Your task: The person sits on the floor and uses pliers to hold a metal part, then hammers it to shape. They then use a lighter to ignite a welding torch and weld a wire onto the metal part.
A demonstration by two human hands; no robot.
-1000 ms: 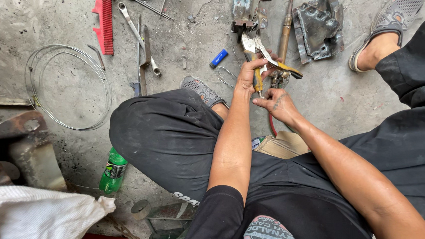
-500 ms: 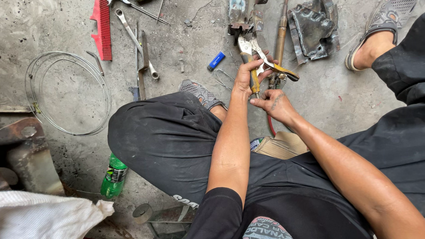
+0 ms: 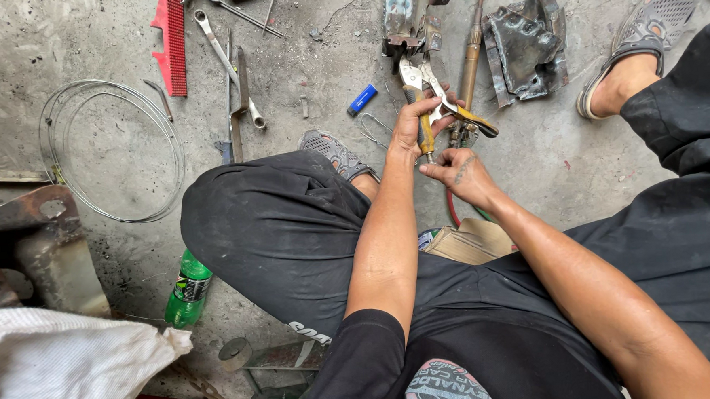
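A: At the middle of the view, above the knees: left hand (image 3: 410, 125) wrapped around one yellow handle of the snips (image 3: 431, 98), fingers curled shut on it. The other handle sticks out to the right, so the handles stand apart.

B: Right hand?

A: Right hand (image 3: 465, 172) just below, fingers bent together; what it pinches is too small to tell (noted as unclear). It sits beside the lower end of the brass torch (image 3: 470, 56), which lies on the concrete floor (image 3: 79, 36).

B: Snip blades?

A: Pointing up toward a rusty metal piece (image 3: 408, 6). Touching or not, cannot tell.

B: Farther out?

A: A crumpled metal sheet (image 3: 525, 45) right of the torch. A blue lighter (image 3: 362, 99) left of the snips. Further left, a wrench (image 3: 226, 56), a red comb-like tool (image 3: 171, 39), a wire coil (image 3: 114, 151). A green bottle (image 3: 188, 287) lies by the left thigh.
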